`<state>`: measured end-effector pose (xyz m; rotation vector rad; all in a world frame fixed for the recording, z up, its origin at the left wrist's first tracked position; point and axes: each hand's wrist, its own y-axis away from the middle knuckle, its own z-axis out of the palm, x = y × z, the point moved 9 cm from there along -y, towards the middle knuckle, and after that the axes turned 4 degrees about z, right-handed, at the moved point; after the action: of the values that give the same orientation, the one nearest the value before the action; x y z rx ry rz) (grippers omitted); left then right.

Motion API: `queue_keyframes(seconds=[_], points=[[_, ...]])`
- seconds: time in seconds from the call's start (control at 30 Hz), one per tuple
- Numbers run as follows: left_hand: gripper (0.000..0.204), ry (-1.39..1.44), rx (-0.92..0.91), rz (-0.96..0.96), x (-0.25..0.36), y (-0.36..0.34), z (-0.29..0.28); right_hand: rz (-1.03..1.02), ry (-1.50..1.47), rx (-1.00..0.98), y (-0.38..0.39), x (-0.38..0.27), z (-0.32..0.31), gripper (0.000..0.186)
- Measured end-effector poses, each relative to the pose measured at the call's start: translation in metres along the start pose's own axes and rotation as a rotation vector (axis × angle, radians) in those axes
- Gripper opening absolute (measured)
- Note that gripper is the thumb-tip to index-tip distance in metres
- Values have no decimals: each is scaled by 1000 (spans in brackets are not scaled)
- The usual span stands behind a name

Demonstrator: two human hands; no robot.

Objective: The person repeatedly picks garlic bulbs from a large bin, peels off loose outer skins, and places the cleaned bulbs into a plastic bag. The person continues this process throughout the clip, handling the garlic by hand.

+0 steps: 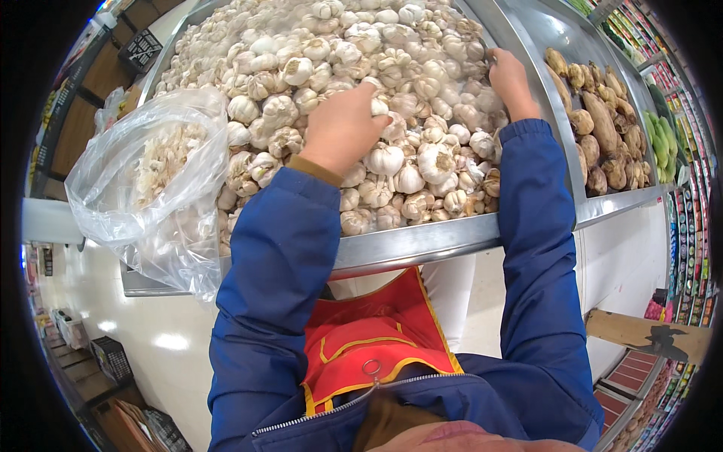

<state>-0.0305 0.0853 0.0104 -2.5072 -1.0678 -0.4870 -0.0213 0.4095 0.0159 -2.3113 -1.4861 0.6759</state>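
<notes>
Garlic bulbs fill the steel bin ahead of you, heaped from its front rim out toward twelve o'clock; they look light, firm and papery-skinned, so pinch each around its fat middle. Your left hand is curled over one bulb, and your right hand, at one o'clock, closes on bulbs by the bin's wall.

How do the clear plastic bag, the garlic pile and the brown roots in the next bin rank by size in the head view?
1. garlic pile, largest by far.
2. clear plastic bag.
3. brown roots, though the bag sits nearer the camera, so these last two are unsure.
</notes>
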Motion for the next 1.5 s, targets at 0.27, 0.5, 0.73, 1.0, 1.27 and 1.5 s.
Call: queue_keyframes(seconds=[0.27,0.5,0.73,1.0,1.27,1.5], points=[[38,32,28,-28,2,1,-1,6,268,-236,4,-17,29,32],[37,-5,-54,-23,6,3,0,72,254,-356,8,-22,47,52],[46,12,-110,-22,6,5,0,126,12,-444,12,-23,50,63],[49,-11,-97,-31,5,2,3,265,-456,-612,13,-28,27,49],[56,283,400,209,17,-7,-28,340,-1719,-803,53,-127,-6,32],[28,786,388,121,-4,-19,-9,340,-1781,-905,82,-176,-4,37]])
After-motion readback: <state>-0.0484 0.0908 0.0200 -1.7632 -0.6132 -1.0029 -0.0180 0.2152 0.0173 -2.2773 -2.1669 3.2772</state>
